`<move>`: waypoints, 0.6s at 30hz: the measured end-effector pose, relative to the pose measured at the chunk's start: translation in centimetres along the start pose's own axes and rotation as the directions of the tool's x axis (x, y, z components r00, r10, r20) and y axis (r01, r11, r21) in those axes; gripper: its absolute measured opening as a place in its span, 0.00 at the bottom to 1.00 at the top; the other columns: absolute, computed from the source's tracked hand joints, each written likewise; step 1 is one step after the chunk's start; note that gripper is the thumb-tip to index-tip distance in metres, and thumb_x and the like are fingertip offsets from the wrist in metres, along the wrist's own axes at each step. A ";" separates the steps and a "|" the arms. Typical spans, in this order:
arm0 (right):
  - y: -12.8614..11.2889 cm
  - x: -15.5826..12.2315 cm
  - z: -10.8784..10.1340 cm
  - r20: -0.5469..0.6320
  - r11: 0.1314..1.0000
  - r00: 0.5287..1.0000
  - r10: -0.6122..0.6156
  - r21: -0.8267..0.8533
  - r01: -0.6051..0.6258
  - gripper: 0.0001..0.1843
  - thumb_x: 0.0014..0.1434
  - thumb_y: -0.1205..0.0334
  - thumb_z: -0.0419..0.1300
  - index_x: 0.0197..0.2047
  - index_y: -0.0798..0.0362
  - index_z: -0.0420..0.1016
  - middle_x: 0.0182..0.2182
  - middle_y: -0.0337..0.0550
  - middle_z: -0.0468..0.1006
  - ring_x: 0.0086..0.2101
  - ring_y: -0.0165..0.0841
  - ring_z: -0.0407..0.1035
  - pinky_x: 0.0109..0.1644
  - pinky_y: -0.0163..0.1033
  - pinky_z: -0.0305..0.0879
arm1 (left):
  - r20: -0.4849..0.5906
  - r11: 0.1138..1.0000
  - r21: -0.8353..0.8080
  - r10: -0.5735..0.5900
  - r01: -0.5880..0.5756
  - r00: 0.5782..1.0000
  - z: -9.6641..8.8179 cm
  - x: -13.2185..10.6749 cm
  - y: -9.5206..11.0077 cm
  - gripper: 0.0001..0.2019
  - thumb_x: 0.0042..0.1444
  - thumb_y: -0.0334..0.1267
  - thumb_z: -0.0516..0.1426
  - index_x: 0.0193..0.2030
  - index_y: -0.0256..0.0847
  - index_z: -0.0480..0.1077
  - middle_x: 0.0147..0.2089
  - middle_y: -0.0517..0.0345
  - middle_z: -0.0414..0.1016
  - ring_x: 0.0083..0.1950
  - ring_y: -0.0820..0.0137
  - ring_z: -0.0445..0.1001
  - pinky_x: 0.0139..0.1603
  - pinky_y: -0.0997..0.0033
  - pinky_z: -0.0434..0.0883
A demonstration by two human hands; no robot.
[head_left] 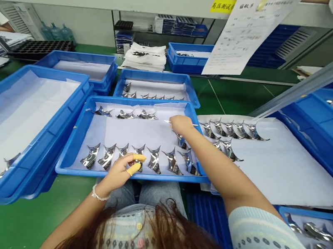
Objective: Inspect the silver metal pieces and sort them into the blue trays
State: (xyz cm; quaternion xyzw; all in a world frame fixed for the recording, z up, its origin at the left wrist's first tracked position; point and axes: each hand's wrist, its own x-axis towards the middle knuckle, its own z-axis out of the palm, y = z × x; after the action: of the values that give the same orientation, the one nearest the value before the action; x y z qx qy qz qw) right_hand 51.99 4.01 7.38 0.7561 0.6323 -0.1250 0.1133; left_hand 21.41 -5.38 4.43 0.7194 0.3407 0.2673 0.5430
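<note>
Several curved, mirror-bright metal pieces (154, 160) lie in rows on white paper inside a blue plastic tray (132, 181). My left hand (119, 171), with yellow cots on two fingers, pinches one such piece (138, 164) at the near row. My right hand (180, 124) is closed around a thin shiny sliver (166, 121), whose ends stick out on both sides of the hand. Below that hand, my right forearm partly covers another piece (181, 142).
More blue trays lined with white paper (80, 69) stand left and behind, some with metal pieces. A paper sheet (275, 158) with more pieces lies to the right. A posted form (244, 31) hangs above. My knees lie below the tray.
</note>
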 end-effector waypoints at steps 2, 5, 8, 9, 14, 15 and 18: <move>-1.5 1.2 -0.3 -0.049 0.997 0.999 0.005 0.079 -0.001 0.19 0.68 0.54 0.60 0.57 0.54 0.72 0.55 0.50 0.74 0.52 0.41 0.72 0.56 0.54 0.71 | -0.007 1.000 0.007 0.000 0.000 1.000 0.0 0.0 0.0 0.15 0.63 0.43 0.57 0.51 0.41 0.77 0.50 0.49 0.79 0.48 0.61 0.74 0.53 0.60 0.70; -3.7 3.1 -0.2 -0.069 0.977 0.996 0.054 0.211 -0.039 0.19 0.68 0.52 0.60 0.56 0.54 0.73 0.54 0.50 0.75 0.51 0.41 0.73 0.55 0.53 0.72 | -0.020 1.000 0.012 -0.006 0.007 1.000 0.0 -0.1 0.1 0.15 0.63 0.44 0.57 0.51 0.41 0.78 0.50 0.48 0.79 0.48 0.60 0.75 0.54 0.59 0.70; -5.1 4.3 0.2 -0.059 0.937 0.993 0.106 0.339 -0.080 0.18 0.68 0.53 0.60 0.55 0.55 0.73 0.52 0.49 0.76 0.49 0.40 0.73 0.53 0.52 0.73 | -0.028 1.000 -0.012 -0.010 0.010 1.000 0.1 -0.1 0.2 0.16 0.62 0.46 0.57 0.51 0.41 0.78 0.50 0.47 0.79 0.50 0.59 0.75 0.55 0.58 0.70; -5.3 4.5 0.2 -0.060 0.921 0.991 0.119 0.380 -0.088 0.18 0.68 0.53 0.60 0.55 0.55 0.73 0.52 0.49 0.76 0.49 0.39 0.73 0.53 0.51 0.73 | -0.028 1.000 -0.023 -0.013 0.012 1.000 0.1 -0.1 0.2 0.16 0.62 0.46 0.57 0.51 0.42 0.78 0.50 0.47 0.79 0.50 0.59 0.75 0.55 0.58 0.70; -4.9 3.9 -0.5 -0.113 0.805 0.977 0.182 0.588 -0.082 0.16 0.67 0.55 0.61 0.53 0.55 0.74 0.51 0.48 0.76 0.48 0.39 0.74 0.52 0.50 0.74 | -0.049 0.987 -0.147 -0.075 0.067 0.996 0.2 0.0 0.2 0.18 0.57 0.50 0.62 0.48 0.42 0.79 0.51 0.48 0.80 0.52 0.58 0.75 0.56 0.57 0.70; -4.8 3.5 -0.7 -0.143 0.773 0.972 0.185 0.632 -0.055 0.16 0.67 0.55 0.61 0.53 0.55 0.74 0.50 0.48 0.77 0.47 0.39 0.74 0.52 0.51 0.73 | -0.059 0.978 -0.190 -0.098 0.085 0.993 0.2 0.2 0.2 0.18 0.56 0.51 0.63 0.47 0.42 0.80 0.50 0.48 0.80 0.52 0.58 0.75 0.55 0.58 0.71; -5.0 1.3 -1.1 -0.273 0.647 0.952 0.137 0.753 0.123 0.13 0.66 0.58 0.60 0.50 0.57 0.76 0.47 0.48 0.80 0.46 0.39 0.75 0.52 0.47 0.72 | -0.112 0.935 -0.328 -0.180 0.134 0.977 0.1 0.8 0.6 0.20 0.53 0.53 0.65 0.46 0.41 0.80 0.46 0.48 0.81 0.45 0.61 0.75 0.48 0.63 0.71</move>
State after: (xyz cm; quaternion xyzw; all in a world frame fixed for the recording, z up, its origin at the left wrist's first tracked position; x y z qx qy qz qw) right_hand 47.35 6.42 7.93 0.7456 0.5273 -0.2600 -0.3138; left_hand 22.10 -4.92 4.96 0.5721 0.3868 0.3242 0.6466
